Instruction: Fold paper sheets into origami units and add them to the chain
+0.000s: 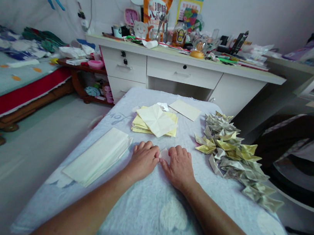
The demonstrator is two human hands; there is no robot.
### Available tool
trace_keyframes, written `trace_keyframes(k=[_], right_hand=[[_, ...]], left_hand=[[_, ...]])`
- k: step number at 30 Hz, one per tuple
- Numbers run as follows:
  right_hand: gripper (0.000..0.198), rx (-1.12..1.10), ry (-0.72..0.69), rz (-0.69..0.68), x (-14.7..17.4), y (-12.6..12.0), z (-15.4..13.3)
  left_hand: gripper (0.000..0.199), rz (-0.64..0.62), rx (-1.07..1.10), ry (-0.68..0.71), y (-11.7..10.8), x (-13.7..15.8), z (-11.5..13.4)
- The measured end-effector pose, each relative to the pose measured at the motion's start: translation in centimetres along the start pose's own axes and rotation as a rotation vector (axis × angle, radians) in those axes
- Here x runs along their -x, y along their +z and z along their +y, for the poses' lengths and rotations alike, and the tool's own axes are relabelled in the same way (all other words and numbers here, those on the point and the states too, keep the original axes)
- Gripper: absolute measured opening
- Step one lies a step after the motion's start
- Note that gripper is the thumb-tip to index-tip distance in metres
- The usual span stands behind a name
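On the cloth-covered table, a small piece of white paper lies between my hands, mostly covered by them. My left hand has its fingers curled, with thumb and forefinger closed at the paper's left side. From the right, my right hand presses on the same paper, thumb at its near edge and fingers bent. Just beyond them, a creased white square sheet tops a stack of yellow paper. Left of my left hand rests a pile of long folded white paper.
Rows of folded paper pieces, white and yellow, line the table's right side. A cream sheet lies at the far end. Beyond stands a cluttered white desk. A washing machine is at right, a bed at left.
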State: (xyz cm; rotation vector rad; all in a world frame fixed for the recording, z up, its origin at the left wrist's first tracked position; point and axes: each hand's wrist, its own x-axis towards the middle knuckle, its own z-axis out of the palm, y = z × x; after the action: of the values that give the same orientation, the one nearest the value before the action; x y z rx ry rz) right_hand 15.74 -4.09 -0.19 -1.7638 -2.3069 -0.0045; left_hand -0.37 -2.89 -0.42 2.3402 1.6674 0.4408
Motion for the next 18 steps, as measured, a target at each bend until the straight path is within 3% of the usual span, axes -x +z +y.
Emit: trace_keyframes(k=[6,18], right_hand=[[0.022,-0.029,0.014,-0.042,0.0,-0.3,0.2],[0.037,-0.095,0.072,-0.13,0.7,-1.4,4.1]], left_hand=[[0.005,-0.046,0.032,-0.03,-0.4,0.2,-0.6],[0.011,-0.097,0.084,-0.072,-1.5,0.5,-1.3]])
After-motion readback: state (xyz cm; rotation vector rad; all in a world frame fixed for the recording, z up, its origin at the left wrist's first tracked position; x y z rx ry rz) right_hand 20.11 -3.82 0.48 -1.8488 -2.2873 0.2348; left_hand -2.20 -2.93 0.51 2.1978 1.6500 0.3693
